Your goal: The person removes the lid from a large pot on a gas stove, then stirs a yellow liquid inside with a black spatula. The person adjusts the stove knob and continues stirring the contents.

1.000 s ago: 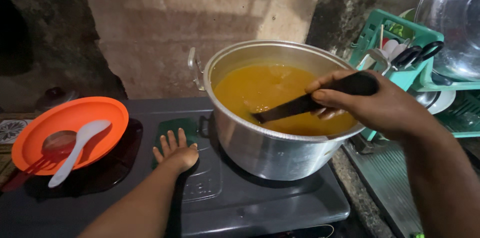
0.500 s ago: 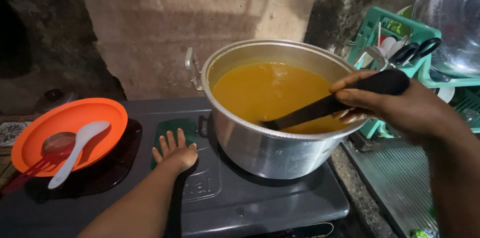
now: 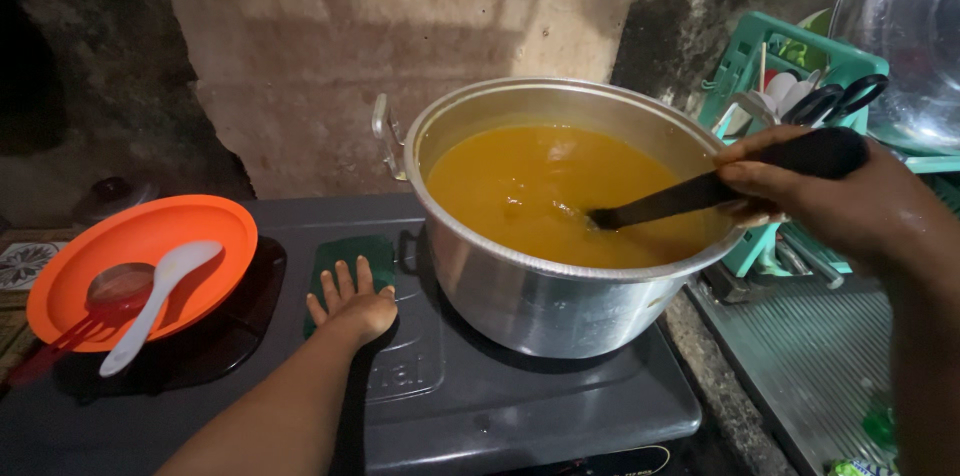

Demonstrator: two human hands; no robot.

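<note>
A large metal pot [image 3: 560,306] full of thick orange soup [image 3: 545,191] stands on the right side of a dark stove [image 3: 520,406]. My right hand [image 3: 835,201] grips the black handle of a ladle [image 3: 690,196] whose end is sunk in the soup at the pot's right side. My left hand [image 3: 350,301] rests flat, fingers spread, on the stove top over a green pad [image 3: 335,256] just left of the pot.
An orange plate [image 3: 145,256] with a white spoon [image 3: 160,301] and a small metal lid sits on the left burner. A teal rack [image 3: 790,76] with scissors and utensils and a big metal bowl [image 3: 905,46] stand at the right. A stained wall is behind.
My right hand has drawn the ladle to the right across the soup, toward the pot's right rim. My left hand has stayed flat on the stove.
</note>
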